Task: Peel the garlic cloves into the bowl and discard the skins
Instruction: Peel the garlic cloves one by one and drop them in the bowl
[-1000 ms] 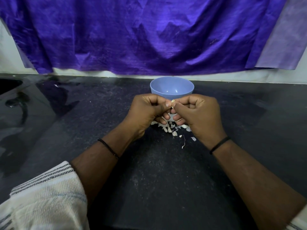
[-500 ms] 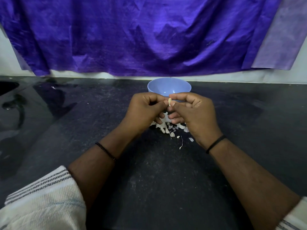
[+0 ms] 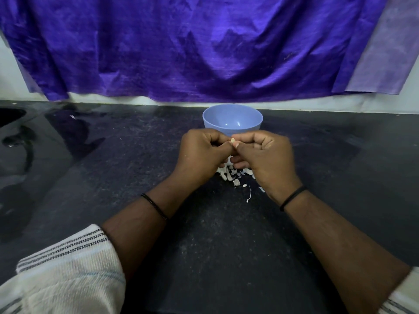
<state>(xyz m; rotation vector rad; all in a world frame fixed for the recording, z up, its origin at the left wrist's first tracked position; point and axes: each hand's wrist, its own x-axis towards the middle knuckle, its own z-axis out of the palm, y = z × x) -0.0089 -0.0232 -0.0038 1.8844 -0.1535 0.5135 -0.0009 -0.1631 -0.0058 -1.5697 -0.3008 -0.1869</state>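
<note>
Left hand (image 3: 201,152) and right hand (image 3: 264,155) pinch garlic clove (image 3: 232,140) before blue bowl (image 3: 232,120); skins (image 3: 233,175) on table (image 3: 113,177).

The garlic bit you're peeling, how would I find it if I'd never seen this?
Start at the blue bowl on the black counter. Just in front of it the left hand and right hand meet, pinching the small pale garlic clove between their fingertips. It alone is held up; the other white garlic bits lie on the counter below.

Dim, even light; soft glare on the dark countertop (image 3: 68,155) at left, wide-angle bowing at edges.
</note>
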